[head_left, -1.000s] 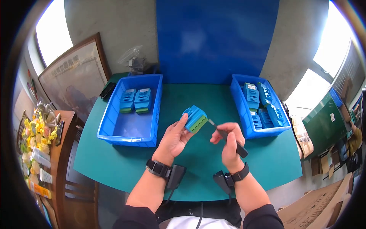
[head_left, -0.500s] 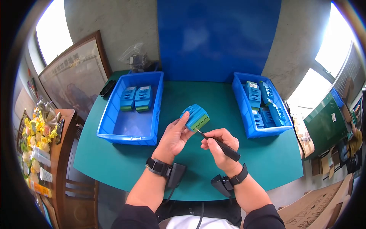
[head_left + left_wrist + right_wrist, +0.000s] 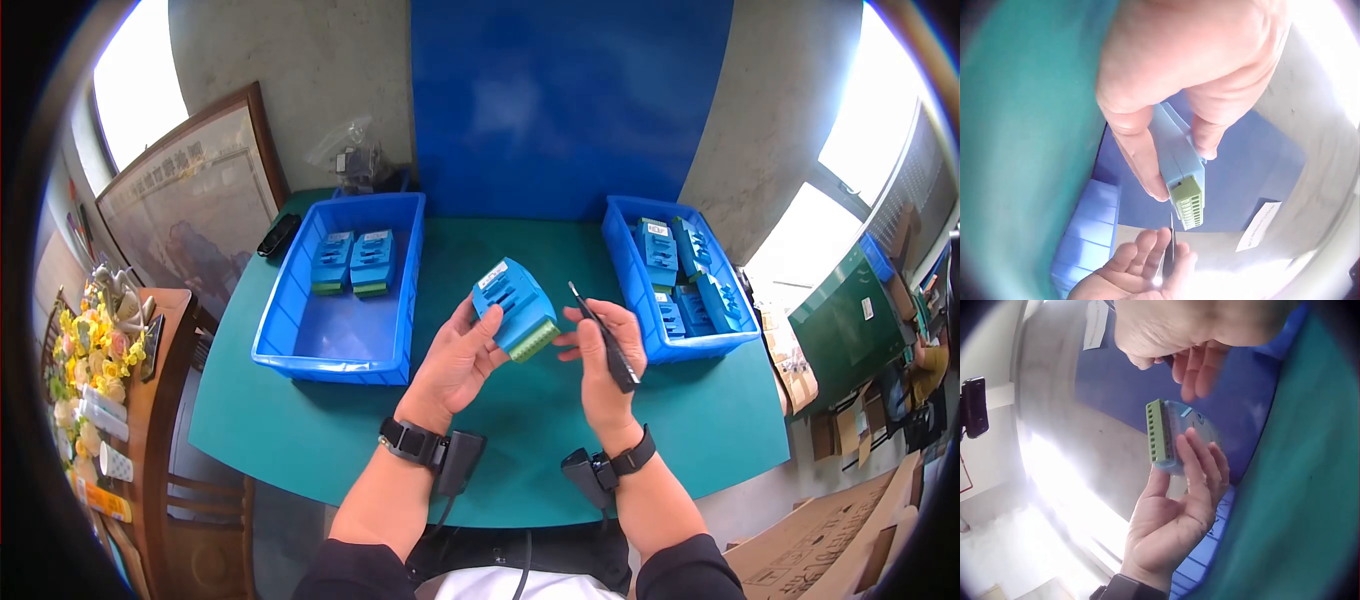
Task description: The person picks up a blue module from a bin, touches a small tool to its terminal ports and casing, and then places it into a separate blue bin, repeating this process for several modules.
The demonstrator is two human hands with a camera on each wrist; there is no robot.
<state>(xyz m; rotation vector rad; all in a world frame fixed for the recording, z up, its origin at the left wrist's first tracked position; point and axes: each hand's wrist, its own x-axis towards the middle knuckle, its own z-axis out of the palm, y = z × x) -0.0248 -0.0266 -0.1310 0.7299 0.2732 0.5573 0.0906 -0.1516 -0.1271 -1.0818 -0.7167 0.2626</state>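
My left hand (image 3: 452,365) grips a blue plastic module (image 3: 512,298) between thumb and fingers. A green terminal block (image 3: 534,341) runs along its lower right end, and a white label shows on its upper end. In my right hand (image 3: 608,360) is a slim black-handled tool (image 3: 618,362) with a thin metal tip, held between thumb and fingers and pointing up and left, apart from the module in the head view. From the left wrist, the tool's tip (image 3: 1172,220) appears just beside the green terminal block (image 3: 1188,203).
At the left of the green table (image 3: 470,460) stands a blue bin (image 3: 335,365) holding two similar modules (image 3: 372,262). Another blue bin (image 3: 690,348) at the right holds several more. A black case (image 3: 279,235) and a clear bag (image 3: 352,160) lie at the back left.
The tool's tip came to the terminal block half a second ago and has since drawn away to the right. My left hand has turned the module, bringing its labelled face into view.
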